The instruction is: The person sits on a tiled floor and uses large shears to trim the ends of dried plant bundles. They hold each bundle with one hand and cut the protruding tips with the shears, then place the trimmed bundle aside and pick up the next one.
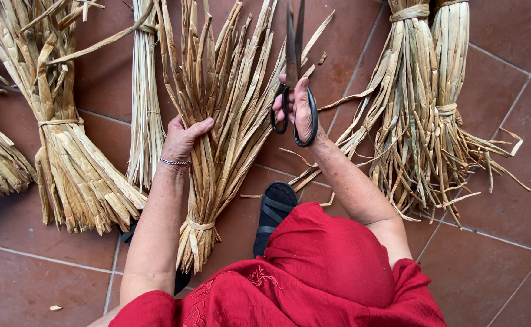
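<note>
Two hands: left hand [184, 139] grips dry reed bundle [217, 121]; right hand [299, 106] holds black scissors [294, 79]

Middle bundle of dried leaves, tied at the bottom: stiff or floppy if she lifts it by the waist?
Probably light: the left hand steadies the bundle alone while the right hand holds scissors. The tie should keep the base together. The loose tips fan outward, so they would likely sway and splay, and a few brittle strips may snap.
</note>
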A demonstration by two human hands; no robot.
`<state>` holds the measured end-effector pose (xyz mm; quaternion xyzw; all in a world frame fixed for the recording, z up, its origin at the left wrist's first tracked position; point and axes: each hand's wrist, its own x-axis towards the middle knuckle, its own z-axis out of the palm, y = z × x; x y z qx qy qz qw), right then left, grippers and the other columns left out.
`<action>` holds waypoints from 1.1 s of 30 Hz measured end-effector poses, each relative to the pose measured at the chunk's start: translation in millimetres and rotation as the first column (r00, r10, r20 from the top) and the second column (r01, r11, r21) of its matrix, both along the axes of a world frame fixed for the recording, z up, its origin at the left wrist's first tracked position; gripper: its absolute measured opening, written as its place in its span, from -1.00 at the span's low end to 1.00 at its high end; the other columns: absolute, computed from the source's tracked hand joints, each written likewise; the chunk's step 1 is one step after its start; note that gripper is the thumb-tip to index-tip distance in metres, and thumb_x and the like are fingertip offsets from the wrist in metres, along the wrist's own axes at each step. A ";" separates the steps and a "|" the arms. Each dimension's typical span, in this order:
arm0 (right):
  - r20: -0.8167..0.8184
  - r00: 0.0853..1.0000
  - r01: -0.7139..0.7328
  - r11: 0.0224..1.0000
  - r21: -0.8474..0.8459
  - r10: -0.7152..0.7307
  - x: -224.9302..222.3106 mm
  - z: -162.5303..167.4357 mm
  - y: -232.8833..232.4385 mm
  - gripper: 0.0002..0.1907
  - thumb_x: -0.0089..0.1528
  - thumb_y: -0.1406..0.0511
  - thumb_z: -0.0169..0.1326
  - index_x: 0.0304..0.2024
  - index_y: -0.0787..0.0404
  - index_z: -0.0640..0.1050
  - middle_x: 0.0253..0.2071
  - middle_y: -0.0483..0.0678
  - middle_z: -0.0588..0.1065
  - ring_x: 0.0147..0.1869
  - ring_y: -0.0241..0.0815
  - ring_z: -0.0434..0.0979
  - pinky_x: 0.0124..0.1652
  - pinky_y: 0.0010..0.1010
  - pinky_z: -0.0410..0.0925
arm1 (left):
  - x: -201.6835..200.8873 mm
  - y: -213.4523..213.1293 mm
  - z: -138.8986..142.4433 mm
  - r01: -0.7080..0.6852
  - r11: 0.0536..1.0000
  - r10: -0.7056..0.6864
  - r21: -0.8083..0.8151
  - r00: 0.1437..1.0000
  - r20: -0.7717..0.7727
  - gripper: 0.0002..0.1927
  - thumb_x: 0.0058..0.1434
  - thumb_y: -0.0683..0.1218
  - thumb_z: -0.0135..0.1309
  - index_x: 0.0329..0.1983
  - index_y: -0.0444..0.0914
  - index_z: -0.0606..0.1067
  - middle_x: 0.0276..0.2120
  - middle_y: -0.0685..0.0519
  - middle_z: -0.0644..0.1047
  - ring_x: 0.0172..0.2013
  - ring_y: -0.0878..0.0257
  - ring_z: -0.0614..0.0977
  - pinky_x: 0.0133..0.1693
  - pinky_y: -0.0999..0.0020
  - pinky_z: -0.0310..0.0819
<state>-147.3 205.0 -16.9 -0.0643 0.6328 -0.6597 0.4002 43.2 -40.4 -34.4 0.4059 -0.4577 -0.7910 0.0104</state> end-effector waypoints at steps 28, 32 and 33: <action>-0.697 0.675 -0.055 0.959 0.278 0.241 -16.5 27.9 -9.9 -0.22 0.45 -0.19 -0.24 0.31 0.35 0.42 -0.49 -0.16 0.46 -0.40 -0.35 0.58 -0.35 -0.46 0.45 | -19.7 18.3 15.0 0.005 0.999 -0.006 -0.033 1.000 -0.022 -0.46 0.02 -0.28 0.39 0.10 -0.34 0.52 -0.13 -0.08 0.66 -0.18 0.22 0.71 -0.06 0.30 0.70; -0.612 0.775 -0.048 0.980 0.192 0.157 -14.1 23.4 -5.7 -0.24 0.41 -0.20 -0.23 0.19 0.33 0.47 -0.59 -0.21 0.40 -0.51 -0.38 0.53 -0.49 -0.47 0.41 | -19.7 17.1 11.3 -0.005 0.999 0.004 -0.033 1.000 -0.015 -0.44 0.00 -0.28 0.39 0.10 -0.31 0.50 -0.12 -0.05 0.66 -0.16 0.24 0.72 -0.05 0.32 0.70; -0.617 0.777 -0.043 0.988 0.149 0.127 -13.7 22.1 -3.0 -0.23 0.41 -0.21 -0.23 0.19 0.33 0.47 -0.57 -0.22 0.41 -0.50 -0.39 0.52 -0.49 -0.47 0.42 | -19.6 16.3 10.6 -0.001 0.999 0.000 -0.045 1.000 -0.015 -0.44 0.00 -0.27 0.39 0.11 -0.31 0.50 -0.11 -0.04 0.66 -0.16 0.25 0.72 -0.04 0.33 0.70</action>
